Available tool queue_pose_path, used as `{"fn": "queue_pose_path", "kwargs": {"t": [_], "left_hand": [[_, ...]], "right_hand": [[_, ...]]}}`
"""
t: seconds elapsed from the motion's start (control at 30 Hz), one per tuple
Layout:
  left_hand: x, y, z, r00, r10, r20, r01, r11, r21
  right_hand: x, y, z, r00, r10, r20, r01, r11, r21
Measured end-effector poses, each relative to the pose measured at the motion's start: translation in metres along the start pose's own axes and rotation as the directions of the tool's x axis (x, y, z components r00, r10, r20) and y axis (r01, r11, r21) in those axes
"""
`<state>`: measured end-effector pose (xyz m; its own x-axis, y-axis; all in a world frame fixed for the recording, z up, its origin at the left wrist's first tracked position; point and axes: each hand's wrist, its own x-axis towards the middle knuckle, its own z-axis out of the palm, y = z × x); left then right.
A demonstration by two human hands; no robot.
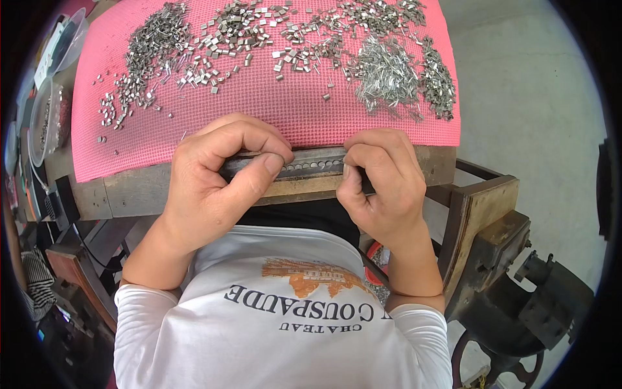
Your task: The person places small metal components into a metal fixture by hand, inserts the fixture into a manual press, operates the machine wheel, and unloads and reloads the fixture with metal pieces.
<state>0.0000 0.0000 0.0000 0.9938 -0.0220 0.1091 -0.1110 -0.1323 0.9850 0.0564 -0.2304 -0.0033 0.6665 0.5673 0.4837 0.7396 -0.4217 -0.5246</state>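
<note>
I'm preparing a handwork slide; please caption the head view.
Left hand and right hand hold a dark bar lined with rounded shapes, beside a pink mat strewn with small metal parts.

There were two hands (210,172), one metal bar (314,157), one pink mat (291,110) and small metal pieces (230,32) (too many to count).

Both ends of the bar (316,165) vanish behind the left hand (223,168) and right hand (385,181); what either grip pinches, I can't quite tell! Its round bits, too small to make out. Up top, the mat (253,117) runs out of frame! Lower right, the wheel (508,367) gets sliced; the red tub (375,250) ducks partly behind the forearm (416,269).
</note>
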Motion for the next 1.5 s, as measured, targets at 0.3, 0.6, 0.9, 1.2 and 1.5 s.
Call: {"fn": "queue_pose_path", "kwargs": {"t": [0.3,0.6,0.9,1.2,1.5], "left_hand": [[0.001,-0.004,0.003,0.998,0.063,-0.016,-0.063,0.997,0.046],[-0.004,-0.005,0.002,0.998,0.066,-0.008,-0.066,0.998,-0.015],[-0.005,-0.003,-0.005,0.993,0.109,0.044,-0.109,0.994,-0.01],[-0.005,-0.012,-0.009,0.962,0.247,0.12,-0.268,0.941,0.207],[-0.007,-0.014,0.005,0.915,0.361,0.179,-0.397,0.734,0.551]], "right_hand": [[0.005,-0.01,-0.009,0.995,-0.034,0.089,0.045,0.991,-0.122],[0.009,-0.07,-0.044,0.985,-0.05,0.163,0.055,0.998,-0.03],[0.031,-0.178,-0.041,0.966,0.032,-0.258,0.068,0.926,0.37],[-0.028,-0.151,-0.033,0.998,0.044,0.041,-0.05,0.987,0.156],[-0.08,-0.105,-0.017,0.909,0.416,-0.04,-0.418,0.903,-0.103]]}}
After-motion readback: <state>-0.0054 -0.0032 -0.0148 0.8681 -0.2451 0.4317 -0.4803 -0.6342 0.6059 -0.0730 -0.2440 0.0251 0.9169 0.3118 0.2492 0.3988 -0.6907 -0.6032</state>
